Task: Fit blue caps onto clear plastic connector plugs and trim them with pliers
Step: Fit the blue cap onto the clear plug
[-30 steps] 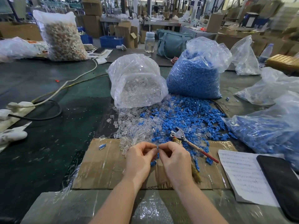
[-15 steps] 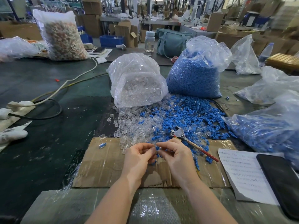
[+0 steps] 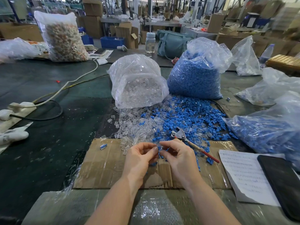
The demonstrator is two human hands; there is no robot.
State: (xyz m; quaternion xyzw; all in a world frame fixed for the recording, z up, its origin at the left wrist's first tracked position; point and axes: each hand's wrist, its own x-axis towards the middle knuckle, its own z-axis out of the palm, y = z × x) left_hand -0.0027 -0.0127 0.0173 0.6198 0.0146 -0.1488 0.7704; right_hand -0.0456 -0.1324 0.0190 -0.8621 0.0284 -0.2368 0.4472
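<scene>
Both hands have slid up to the cardboard's (image 3: 103,166) far edge, left hand (image 3: 139,158) and right hand (image 3: 177,157) pinching a blue cap (image 3: 159,148) between fingertips, so fitting looks underway, pliers (image 3: 191,142) untouched.

Premises are identified as a factory assembly floor or warehouse workshop. Bulk stock is kept in clear plastic sacks on the desk (image 3: 48,88): a sack of blue caps (image 3: 194,78) at upper centre-right and a sack of clear plugs (image 3: 138,88) beside it. Stacked cardboard cartons (image 3: 92,7), a blue crate (image 3: 112,42) and further workbenches are seen across the top of the frame.
</scene>
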